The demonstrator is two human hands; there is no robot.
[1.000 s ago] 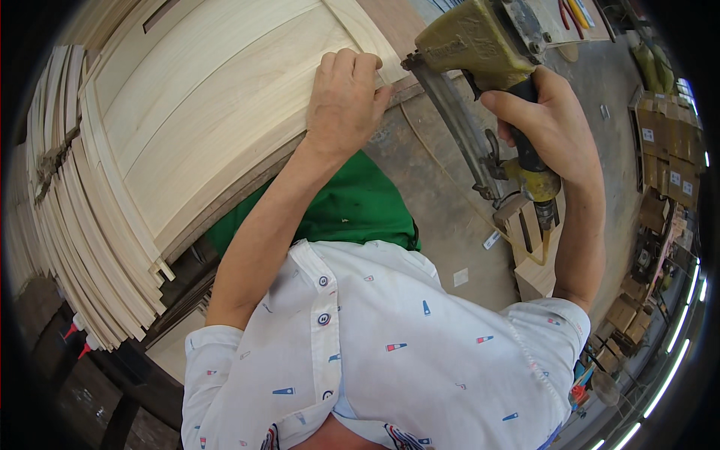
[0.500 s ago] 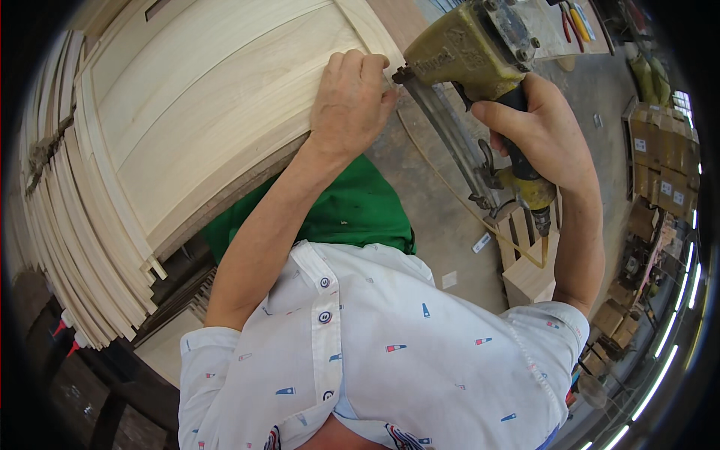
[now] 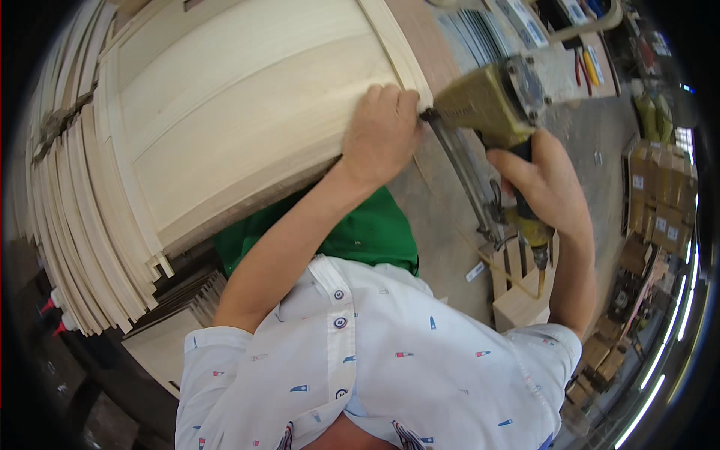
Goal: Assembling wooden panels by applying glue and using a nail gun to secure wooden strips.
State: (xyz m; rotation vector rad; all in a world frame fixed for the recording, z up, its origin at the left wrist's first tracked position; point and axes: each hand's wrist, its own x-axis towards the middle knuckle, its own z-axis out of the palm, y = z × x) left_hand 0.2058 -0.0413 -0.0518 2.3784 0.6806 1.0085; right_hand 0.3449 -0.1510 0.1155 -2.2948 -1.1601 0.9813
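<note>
A pale wooden framed panel (image 3: 255, 90) lies in front of me, its near edge running up to the right. My left hand (image 3: 384, 135) is closed over the frame at the near right corner, with bent fingers on the wood. My right hand (image 3: 546, 180) is wrapped round the dark grip of a yellowish air nail gun (image 3: 480, 101). The gun's nose points left and is at the panel's right edge, close to my left fingertips; whether it touches cannot be made out. A slanting nail magazine (image 3: 463, 172) runs down from the nose.
Stacked wooden strips (image 3: 82, 232) stand along the left. Beyond the gun, a workbench holds grey strips (image 3: 476, 37) and coloured hand tools (image 3: 589, 66). A slatted wooden piece (image 3: 525, 300) is below the gun, near its hose. Cardboard boxes (image 3: 660, 195) are piled far right.
The view has shifted, bringing more of the bench into sight. My left hand, the nail gun and the panel's right corner appear lower and further right. Both hands keep their holds.
</note>
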